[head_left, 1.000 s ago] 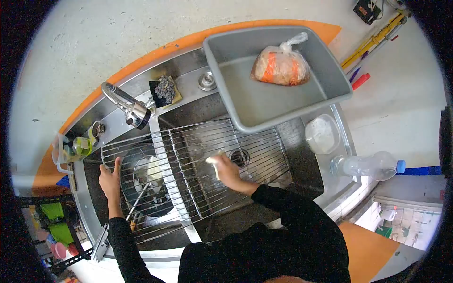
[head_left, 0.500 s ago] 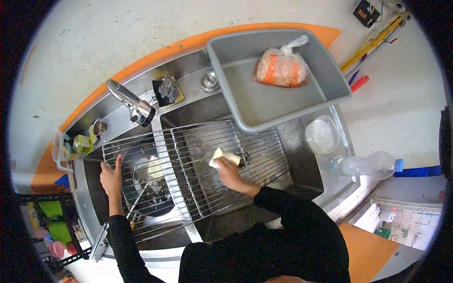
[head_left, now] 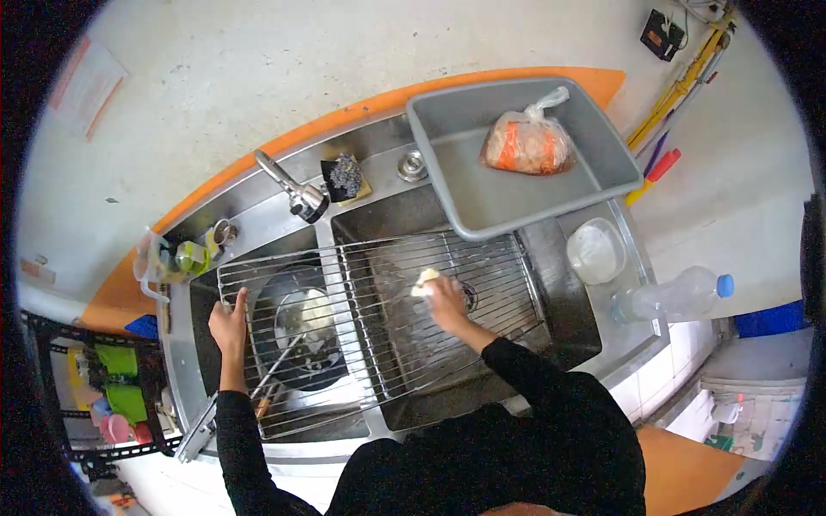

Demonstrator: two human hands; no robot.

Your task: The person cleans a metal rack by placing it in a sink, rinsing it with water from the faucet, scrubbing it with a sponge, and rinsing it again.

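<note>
A long wire rack (head_left: pixel 401 344) lies across both sink basins, over the divider. At its left end my left hand (head_left: pixel 228 329) is closed around the edge, thumb pointing up. My right hand (head_left: pixel 449 308) pinches a pale yellow sponge (head_left: pixel 425 280) against the rack bars above the right basin; part of the sponge is hidden by the fingers. Under the rack in the left basin sits a dark round pan (head_left: pixel 297 365) with something pale and a long metal handle in it.
A grey tub (head_left: pixel 482 202) holding a tied plastic bag (head_left: pixel 529 142) overhangs the right basin. The faucet (head_left: pixel 292 185) and a scouring pad (head_left: pixel 346 176) are behind the sink. To the right are a white container (head_left: pixel 595 251) and a plastic bottle (head_left: pixel 667 297).
The whole view has shifted, so the sink appears lower and further right. My right hand has moved the sponge slightly toward the far side of the rack; my left hand keeps its hold.
</note>
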